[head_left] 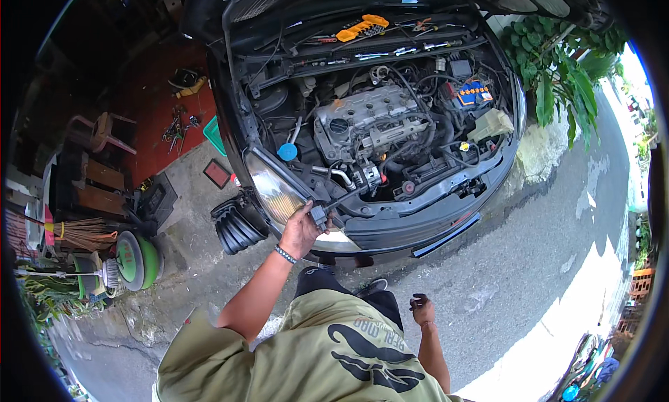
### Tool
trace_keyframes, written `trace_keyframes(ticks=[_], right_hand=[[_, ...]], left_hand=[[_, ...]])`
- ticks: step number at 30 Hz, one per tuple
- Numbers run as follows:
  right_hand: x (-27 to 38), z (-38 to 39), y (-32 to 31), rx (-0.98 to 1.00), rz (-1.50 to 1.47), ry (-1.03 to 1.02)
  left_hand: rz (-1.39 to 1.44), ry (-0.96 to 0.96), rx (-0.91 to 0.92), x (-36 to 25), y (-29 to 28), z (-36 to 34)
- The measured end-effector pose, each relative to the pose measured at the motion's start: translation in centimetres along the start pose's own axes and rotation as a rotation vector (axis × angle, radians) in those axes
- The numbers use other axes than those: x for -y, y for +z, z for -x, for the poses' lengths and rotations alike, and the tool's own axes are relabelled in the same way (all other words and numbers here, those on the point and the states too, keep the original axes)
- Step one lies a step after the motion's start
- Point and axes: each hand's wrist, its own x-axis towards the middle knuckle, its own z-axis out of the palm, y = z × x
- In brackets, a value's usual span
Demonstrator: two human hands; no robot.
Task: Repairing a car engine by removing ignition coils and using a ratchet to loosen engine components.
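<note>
At the front of a dark car with its hood raised, my left hand (300,233) grips a black ignition coil (319,215) with a long stem, held beside the headlight (268,186). The exposed engine (366,113) lies beyond it, with a silver top and several round holes. A battery (472,94) with an orange-and-blue top sits at the engine bay's right. My right hand (422,311) hangs low beside my body over the pavement, its fingers loosely bent and apart, holding nothing.
An orange tool holder (362,27) and loose tools rest below the windshield. A black ribbed part (237,224) lies on the ground left of the bumper (397,242). Scattered tools (180,127), a plastic chair (111,130) and a broom (80,231) are at left. Leafy plants (557,74) border the right.
</note>
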Motion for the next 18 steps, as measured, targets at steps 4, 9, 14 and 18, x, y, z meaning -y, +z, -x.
trace_keyframes(ticks=[4, 9, 14, 18], right_hand=[[9.7, -4.6, -2.6, -0.033, -0.145, -0.201], [18.4, -11.4, -4.6, -0.061, -0.121, -0.503], [33.7, -18.5, -4.6, -0.052, 0.025, -0.897], [51.7, -25.1, -4.3, -0.13, 0.223, -1.343]], left_hand=[[-0.241, 0.215, -0.107, 0.2, -2.1, -0.4], [-0.313, 0.403, -0.227, -2.9, 1.5, -0.8], [-0.282, 0.531, -0.336, -3.6, 3.6, 3.3], [-0.135, 0.592, -0.392, 0.7, 2.3, 7.4]])
